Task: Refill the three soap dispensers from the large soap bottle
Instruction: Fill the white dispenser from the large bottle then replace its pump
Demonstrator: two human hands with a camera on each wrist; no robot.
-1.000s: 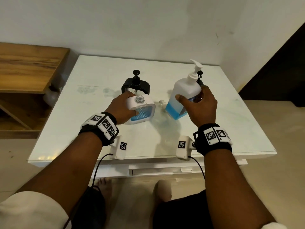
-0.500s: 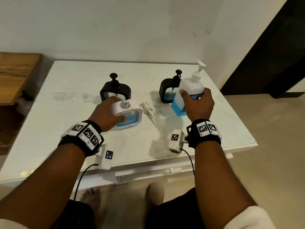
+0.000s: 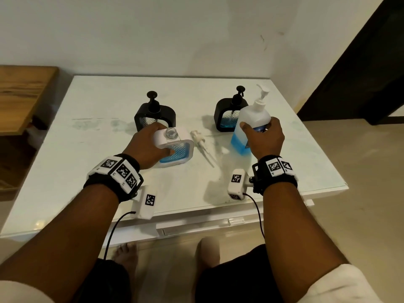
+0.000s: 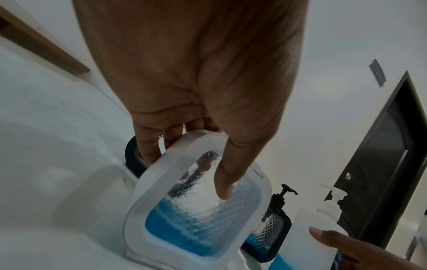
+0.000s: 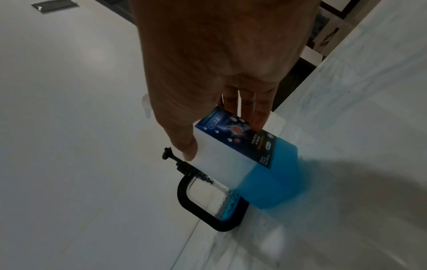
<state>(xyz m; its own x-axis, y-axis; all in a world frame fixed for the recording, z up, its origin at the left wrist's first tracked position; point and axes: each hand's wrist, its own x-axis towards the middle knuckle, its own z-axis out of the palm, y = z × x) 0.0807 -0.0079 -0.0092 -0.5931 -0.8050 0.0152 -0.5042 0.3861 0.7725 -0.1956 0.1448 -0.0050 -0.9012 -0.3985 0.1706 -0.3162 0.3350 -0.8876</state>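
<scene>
Since the earlier frames, the large translucent soap bottle (image 3: 251, 125) has stayed upright in the right hand (image 3: 265, 138) while the view has swung right, bringing both black-framed dispensers into sight.

Step in hand: the first dispenser is open and awaits filling. The left hand (image 3: 148, 147) grips the white-framed clear dispenser (image 3: 175, 149), fingers behind, thumb pressed on its diamond-textured front panel; its bare neck is uncapped. Its white pump (image 3: 202, 147) lies on the white desk (image 3: 284, 162) just right of it. The right hand's fingers and thumb curl round the bottle's labelled body; its white pump head is still fitted.

Next move, by judgement: the bottle's pump head must come off before any pouring into that narrow neck.

Materials: all vessels hold low blue liquid. The far-left black dispenser (image 3: 155, 115) and far-right black dispenser (image 3: 228, 115) are rounded, pumps fitted.
</scene>
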